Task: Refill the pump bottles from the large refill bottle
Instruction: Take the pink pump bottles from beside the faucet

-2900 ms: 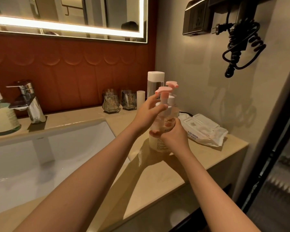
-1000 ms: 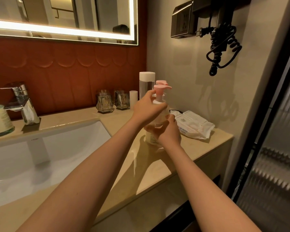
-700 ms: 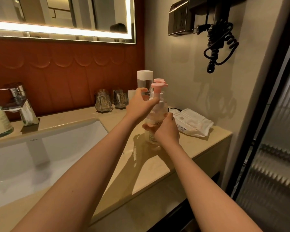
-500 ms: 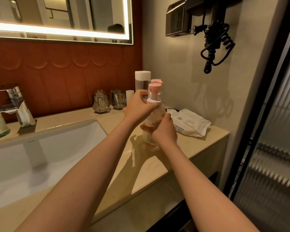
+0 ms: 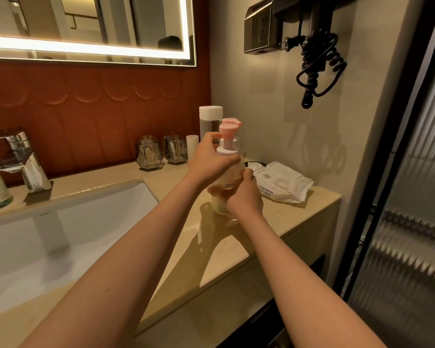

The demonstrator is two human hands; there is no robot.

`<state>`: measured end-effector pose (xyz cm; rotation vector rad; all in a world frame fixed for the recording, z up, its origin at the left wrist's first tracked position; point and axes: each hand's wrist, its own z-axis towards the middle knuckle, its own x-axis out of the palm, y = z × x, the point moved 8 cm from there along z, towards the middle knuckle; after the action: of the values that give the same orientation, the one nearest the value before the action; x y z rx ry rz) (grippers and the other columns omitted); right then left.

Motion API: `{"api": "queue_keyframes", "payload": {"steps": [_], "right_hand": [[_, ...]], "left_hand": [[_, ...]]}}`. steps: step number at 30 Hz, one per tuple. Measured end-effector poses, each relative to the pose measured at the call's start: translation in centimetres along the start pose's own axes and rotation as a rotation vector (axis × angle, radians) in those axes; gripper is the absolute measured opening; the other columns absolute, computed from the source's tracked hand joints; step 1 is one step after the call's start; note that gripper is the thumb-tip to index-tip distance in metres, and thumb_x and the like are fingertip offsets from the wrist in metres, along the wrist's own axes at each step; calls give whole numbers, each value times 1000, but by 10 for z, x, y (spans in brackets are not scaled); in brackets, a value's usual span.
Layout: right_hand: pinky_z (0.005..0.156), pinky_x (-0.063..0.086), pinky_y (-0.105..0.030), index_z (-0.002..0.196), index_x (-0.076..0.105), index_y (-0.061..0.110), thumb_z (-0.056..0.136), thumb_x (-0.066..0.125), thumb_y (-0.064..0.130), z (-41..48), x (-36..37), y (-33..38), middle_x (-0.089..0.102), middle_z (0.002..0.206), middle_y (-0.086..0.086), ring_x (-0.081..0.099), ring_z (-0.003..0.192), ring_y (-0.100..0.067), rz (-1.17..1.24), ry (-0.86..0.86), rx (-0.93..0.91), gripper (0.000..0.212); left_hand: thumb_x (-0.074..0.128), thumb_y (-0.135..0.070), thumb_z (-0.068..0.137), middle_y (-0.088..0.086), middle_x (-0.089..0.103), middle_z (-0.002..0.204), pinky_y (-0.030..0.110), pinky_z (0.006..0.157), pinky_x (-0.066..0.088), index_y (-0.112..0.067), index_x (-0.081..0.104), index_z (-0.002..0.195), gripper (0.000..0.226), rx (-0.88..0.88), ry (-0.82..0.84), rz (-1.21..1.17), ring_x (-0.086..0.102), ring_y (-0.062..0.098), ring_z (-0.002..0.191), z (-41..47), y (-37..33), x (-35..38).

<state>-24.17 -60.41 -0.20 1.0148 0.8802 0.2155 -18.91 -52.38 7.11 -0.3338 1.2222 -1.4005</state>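
Left hand [image 5: 209, 160] curls round the white collar of the pump bottle [image 5: 228, 184]; right hand [image 5: 246, 198] wraps its clear body, hiding the fill level. Wet wipes pack [image 5: 283, 183] lies just right of the bottle, with counter [image 5: 211, 259] in front of it up to the front edge.

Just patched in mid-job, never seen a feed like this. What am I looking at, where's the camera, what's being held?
No machine here: these are a person's bare arms, filmed by one camera worn on their head, looking down at a bathroom counter. The left hand grips the white collar of a pink-topped pump bottle; the right hand holds its body. Behind stand a second pump bottle and a tall white-capped bottle. A pack of wipes lies to the right, a sink to the left.
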Motion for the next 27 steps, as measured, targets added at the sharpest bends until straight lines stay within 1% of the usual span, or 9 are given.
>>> {"api": "queue_keyframes", "payload": {"steps": [3,7,9,11,13,16,19,22,27], "right_hand": [[104,38,-46,137,26,12,72,74,48,0,0,0,37,141,-9,38,130,-29,-3,-6,5,89],[105,37,-47,138,25,12,70,75,49,0,0,0,37,141,-10,38,130,-30,-7,-2,6,92],[105,37,-47,138,25,11,70,75,48,-1,0,0,37,141,-10,38,130,-30,-7,-1,3,92],[104,38,-46,138,25,11,71,74,48,-1,-1,1,37,142,-10,38,130,-30,-31,-1,-1,91],[102,40,-45,137,25,11,72,74,49,-2,-1,2,37,141,-10,39,129,-29,-46,-10,-7,90],[101,41,-44,137,25,10,72,74,48,-1,-2,3,39,139,-10,41,127,-29,-42,-21,-4,89],[101,41,-46,137,26,11,72,73,48,-2,-1,2,39,139,-10,41,127,-29,-45,-15,-1,89],[102,40,-47,137,25,11,73,74,47,-2,0,2,38,140,-10,40,128,-29,-49,-5,-2,89],[103,39,-46,136,25,10,72,75,46,-3,-2,3,38,139,-10,40,128,-30,-33,-16,0,88]], "left_hand": [[67,-49,54,5,51,120,48,95,43,-22,39,128,83,-43,-54,44,52,23,108,1,4,-7],[67,-29,75,6,53,127,35,89,45,-17,38,136,69,-39,136,-49,53,20,109,-1,6,11],[63,-23,82,5,54,126,32,86,44,-17,41,135,58,-26,127,-48,53,19,108,-1,5,11],[63,-34,77,3,55,124,40,93,45,-19,44,132,60,-33,57,-11,53,20,109,1,7,3],[58,-46,63,-2,58,109,49,98,41,-26,46,122,63,-55,5,31,54,22,109,1,9,-5],[57,-47,58,-7,55,98,51,99,39,-31,41,114,60,-71,28,37,54,23,106,0,12,-8],[62,-41,65,2,55,120,44,98,41,-19,41,132,74,-53,134,-28,52,23,115,-2,12,2],[63,-25,80,0,57,116,28,82,46,-16,47,131,54,-26,133,-62,55,21,110,-2,11,7],[62,-52,59,-11,57,89,49,94,44,-33,47,113,59,-19,-64,66,57,16,94,-1,15,-12]]}}
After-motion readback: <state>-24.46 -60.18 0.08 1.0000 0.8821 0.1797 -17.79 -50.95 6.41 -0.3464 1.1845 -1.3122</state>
